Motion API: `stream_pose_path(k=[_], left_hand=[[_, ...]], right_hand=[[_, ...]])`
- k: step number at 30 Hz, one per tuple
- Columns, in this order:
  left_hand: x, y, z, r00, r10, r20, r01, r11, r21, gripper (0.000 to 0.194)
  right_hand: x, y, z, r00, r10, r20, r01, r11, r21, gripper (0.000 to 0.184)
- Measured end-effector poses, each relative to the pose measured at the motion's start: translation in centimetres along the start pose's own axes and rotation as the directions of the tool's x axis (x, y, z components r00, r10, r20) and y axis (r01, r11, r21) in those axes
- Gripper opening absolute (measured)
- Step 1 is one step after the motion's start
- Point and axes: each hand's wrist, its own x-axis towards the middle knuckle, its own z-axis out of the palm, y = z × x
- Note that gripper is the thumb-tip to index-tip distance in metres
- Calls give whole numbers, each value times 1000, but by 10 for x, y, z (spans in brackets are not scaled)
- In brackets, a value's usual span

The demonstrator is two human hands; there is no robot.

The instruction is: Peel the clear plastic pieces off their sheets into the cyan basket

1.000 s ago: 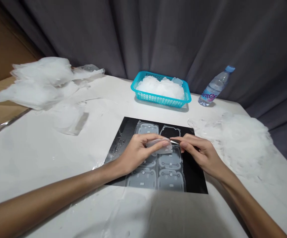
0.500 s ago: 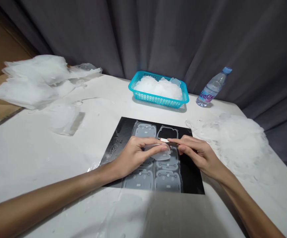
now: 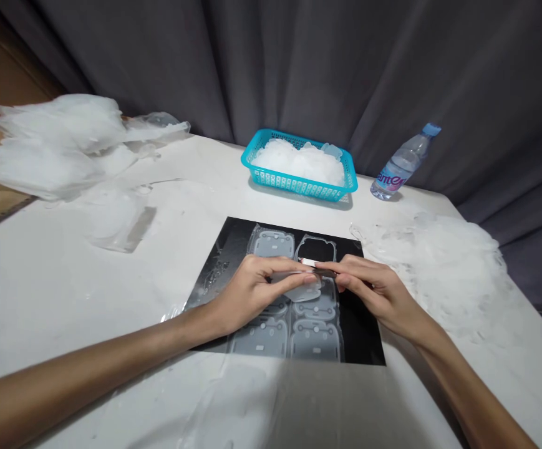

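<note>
My left hand (image 3: 256, 290) pinches a translucent moulded silicone piece (image 3: 308, 292) between thumb and fingers, above the black mat (image 3: 362, 312). My right hand (image 3: 378, 284) is closed around a slim dark tool (image 3: 327, 272); its tip meets the edge of the piece, and whether it is a blade or tweezers I cannot tell. A small bright white strip (image 3: 308, 262) shows at the fingertips. Below the hands, a clear moulded sheet (image 3: 315, 343) with several rounded panels lies on the mat. One panel at the upper right is an empty outline (image 3: 317, 239).
Behind the mat stands a blue basket (image 3: 299, 182) heaped with translucent pieces. A water bottle (image 3: 399, 165) is to its right. Clear plastic scraps (image 3: 458, 274) pile up at the right, and a stack of translucent sheets (image 3: 60, 143) lies at the left. A grey curtain (image 3: 299, 62) hangs behind.
The piece in my left hand has tilted flatter, and the tool has shifted slightly along its edge. The bright strip shows more above the fingertips. The whole view has moved a little.
</note>
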Motion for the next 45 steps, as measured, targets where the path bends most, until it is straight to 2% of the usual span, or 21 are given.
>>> stream_pose_path(k=[21, 27, 30, 33, 36, 39, 42, 45], left_hand=[[0, -1, 0, 999, 46, 26, -46, 999, 2, 15], [1, 1, -1, 999, 16, 41, -16, 1000, 15, 17], [3, 1, -1, 999, -14, 41, 13, 1000, 24, 18], [3, 1, -1, 998, -35, 50, 33, 999, 22, 20], [3, 0, -1, 996, -54, 64, 54, 998, 12, 22], [2, 0, -2, 995, -82, 61, 80, 996, 32, 23], [4, 0, -2, 994, -104, 27, 103, 994, 30, 25], [7, 1, -2, 988, -152, 20, 152, 988, -38, 29]], right_hand=[[0, -4, 0, 999, -39, 8, 39, 999, -27, 32], [1, -7, 1, 997, -50, -51, 48, 998, -35, 24], [2, -6, -3, 992, -35, -117, 31, 999, -36, 22], [2, -3, -8, 984, -22, -175, 17, 999, -30, 26], [3, 4, -13, 982, 3, -190, -12, 999, -45, 31], [4, 20, -14, 963, 39, -267, -84, 984, -160, 31], [5, 42, -13, 922, 74, -379, -208, 922, -326, 33], [7, 60, -11, 895, 97, -436, -291, 867, -405, 42]])
